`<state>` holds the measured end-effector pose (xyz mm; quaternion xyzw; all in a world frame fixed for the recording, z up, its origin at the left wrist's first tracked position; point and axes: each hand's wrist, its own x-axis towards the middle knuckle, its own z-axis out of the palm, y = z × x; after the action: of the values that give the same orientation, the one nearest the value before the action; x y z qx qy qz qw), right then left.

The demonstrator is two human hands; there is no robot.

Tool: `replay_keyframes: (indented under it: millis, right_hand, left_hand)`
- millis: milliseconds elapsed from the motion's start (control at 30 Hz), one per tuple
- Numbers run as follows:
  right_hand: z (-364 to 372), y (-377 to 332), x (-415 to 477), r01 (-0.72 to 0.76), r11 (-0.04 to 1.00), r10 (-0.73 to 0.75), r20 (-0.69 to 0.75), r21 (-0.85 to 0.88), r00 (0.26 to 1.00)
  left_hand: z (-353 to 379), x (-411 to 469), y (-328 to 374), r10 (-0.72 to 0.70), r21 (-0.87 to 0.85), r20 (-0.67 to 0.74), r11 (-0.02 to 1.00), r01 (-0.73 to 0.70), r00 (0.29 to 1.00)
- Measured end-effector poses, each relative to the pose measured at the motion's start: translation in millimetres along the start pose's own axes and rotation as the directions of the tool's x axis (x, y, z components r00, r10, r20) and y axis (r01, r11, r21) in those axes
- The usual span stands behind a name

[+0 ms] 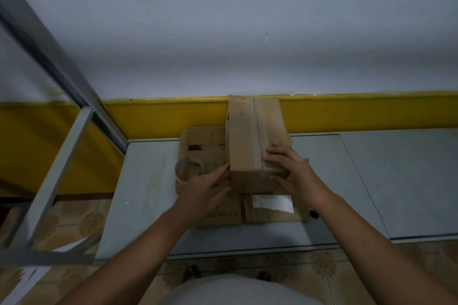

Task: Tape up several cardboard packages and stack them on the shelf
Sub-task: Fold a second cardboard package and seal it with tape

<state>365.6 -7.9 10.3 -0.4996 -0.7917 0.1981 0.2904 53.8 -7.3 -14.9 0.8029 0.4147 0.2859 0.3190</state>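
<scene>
Currently reads as the seal-and-smooth step on one box (247, 131): sitting on the bench (371, 181) between both grips, long axis running away from them, tape strip (256, 136) already laid along the top seam. Bracing it with left grip (205, 190), fingers straight against the side nearest that grip, clasping nothing. Pressing down with right grip (295, 173), fingers spread flat on the top face beside the seam, thumb dropped onto the near end face; flat contact, not a clamp. No telling from here about tape wrap over the near end under that thumb. Probably next: rub the strip down over the near edge, then get a proper two-sided hold and lift toward the shelf frame (59, 168), well off to the left of left grip. Needs fingers closing round both sides first, with nothing clasped in either grip yet. Tape roll (190, 161) just left of left grip, nearly touching in view, easy to knock on a swing that way. Flattened cardboard (205, 141) loose beneath the box and both grips, so liable to slide. Second flattened carton (262, 215) with a white label (272, 202) just under right grip's wrist, small black object (313, 214) to the right of it. Shelf levels out of view, so stacking room unknown.
</scene>
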Motion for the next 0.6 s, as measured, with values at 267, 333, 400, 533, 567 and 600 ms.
replay_keyframes:
  millis: [267, 333, 400, 533, 567, 600]
  right_hand:
    - [-1, -24, -8, -0.058, 0.992, 0.055, -0.029, -0.113, 0.998]
    - [-2, -33, -11, -0.066, 0.991, 0.059, -0.056, -0.118, 0.997]
    - [-4, -44, -10, -0.065, 0.993, 0.056, -0.092, -0.096, 0.994]
    - [-12, -70, -3, -0.040, 0.999, 0.034, -0.186, -0.028, 0.982]
    - [-15, -78, -1, -0.029, 0.999, 0.024, -0.215, -0.018, 0.976]
    - [-17, -86, 2, -0.018, 1.000, 0.014, -0.239, -0.012, 0.971]
  left_hand:
    - [-28, -5, -40, -0.232, 0.608, -0.103, 0.755, 0.246, 0.967]
    - [-30, -4, -51, -0.309, 0.713, -0.035, 0.659, 0.240, 0.950]
    - [-32, 0, -56, -0.323, 0.766, -0.017, 0.604, 0.220, 0.946]
    - [-49, -3, -45, -0.280, 0.697, -0.057, 0.676, 0.239, 0.958]
    - [-59, -6, -36, -0.245, 0.664, -0.072, 0.712, 0.230, 0.967]
    - [-68, -9, -26, -0.201, 0.636, -0.085, 0.743, 0.208, 0.976]
